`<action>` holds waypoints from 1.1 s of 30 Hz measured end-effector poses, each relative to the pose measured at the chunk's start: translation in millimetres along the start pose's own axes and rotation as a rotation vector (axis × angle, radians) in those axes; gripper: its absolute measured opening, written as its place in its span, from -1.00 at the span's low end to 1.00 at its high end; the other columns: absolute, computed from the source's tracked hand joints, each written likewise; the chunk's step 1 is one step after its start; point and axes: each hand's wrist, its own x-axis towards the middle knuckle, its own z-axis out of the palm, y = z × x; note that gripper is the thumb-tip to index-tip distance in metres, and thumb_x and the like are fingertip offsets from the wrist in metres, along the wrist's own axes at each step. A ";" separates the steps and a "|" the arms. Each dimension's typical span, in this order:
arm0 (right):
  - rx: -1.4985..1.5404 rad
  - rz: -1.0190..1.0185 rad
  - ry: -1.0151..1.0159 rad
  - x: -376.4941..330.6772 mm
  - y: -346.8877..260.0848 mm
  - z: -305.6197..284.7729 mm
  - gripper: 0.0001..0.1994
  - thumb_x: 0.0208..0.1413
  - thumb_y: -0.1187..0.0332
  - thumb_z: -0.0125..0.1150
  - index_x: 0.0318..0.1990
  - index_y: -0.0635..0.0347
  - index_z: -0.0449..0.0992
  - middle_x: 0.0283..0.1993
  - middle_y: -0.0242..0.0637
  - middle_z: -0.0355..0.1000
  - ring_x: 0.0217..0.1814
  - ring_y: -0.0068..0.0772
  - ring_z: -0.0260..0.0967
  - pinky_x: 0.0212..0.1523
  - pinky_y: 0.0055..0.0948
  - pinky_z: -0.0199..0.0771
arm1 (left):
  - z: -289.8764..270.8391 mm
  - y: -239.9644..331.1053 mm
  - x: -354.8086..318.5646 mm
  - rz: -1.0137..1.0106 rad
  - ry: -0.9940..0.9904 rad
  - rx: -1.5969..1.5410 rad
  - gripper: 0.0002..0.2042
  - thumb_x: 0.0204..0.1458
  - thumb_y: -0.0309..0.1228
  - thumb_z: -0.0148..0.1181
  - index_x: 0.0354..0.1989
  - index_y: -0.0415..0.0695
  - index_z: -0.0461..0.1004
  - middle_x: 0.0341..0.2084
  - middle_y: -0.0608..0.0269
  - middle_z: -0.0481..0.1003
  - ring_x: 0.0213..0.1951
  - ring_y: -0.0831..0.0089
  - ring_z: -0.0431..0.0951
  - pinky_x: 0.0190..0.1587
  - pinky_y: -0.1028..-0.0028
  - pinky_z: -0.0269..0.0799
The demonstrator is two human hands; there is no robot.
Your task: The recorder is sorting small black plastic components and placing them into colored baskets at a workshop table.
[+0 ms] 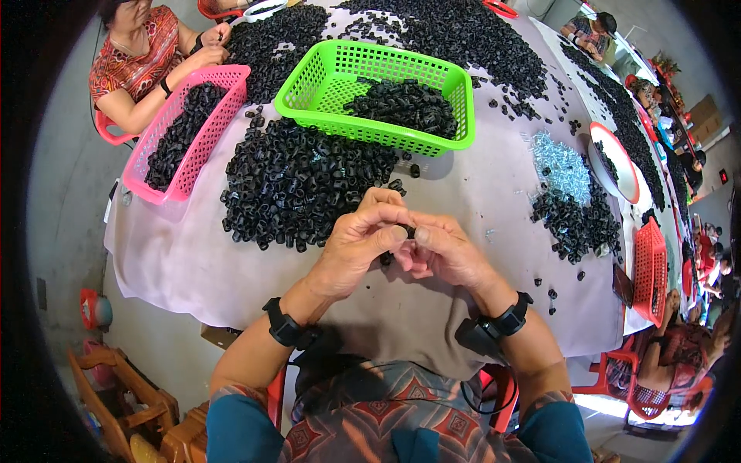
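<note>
Close together over the near middle of the table, my left hand (356, 241) and my right hand (449, 245) pinch one small black plastic part (410, 231) between thumbs and fingers. Much of that part is hidden by the fingertips. Just beyond my left hand spreads a large heap of similar black parts (297, 181). Another black part lies partly hidden below my fingers. To the right of my right hand sits a pile of small clear bluish pieces (561, 166), with more black parts (575, 226) bunched along its near side.
A green basket (370, 133) partly filled with black parts stands beyond the heap; a pink basket (179, 185) is at left. To the right are a bowl (615, 166) and a red basket (652, 270). A person (143, 62) works at far left, others along the right side.
</note>
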 end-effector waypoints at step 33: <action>0.476 0.061 -0.020 6.0 25.8 5.2 -0.55 0.07 -0.11 -0.04 -0.60 0.05 0.20 -0.72 -0.59 -0.14 -0.71 -0.68 -0.21 -0.71 -0.61 -0.27 | 0.1 -12.0 -1.5 0.042 -0.027 0.018 -0.81 0.07 -0.51 0.10 -0.14 -0.26 0.46 -0.14 0.30 0.25 -0.10 0.60 0.29 -0.01 0.57 0.24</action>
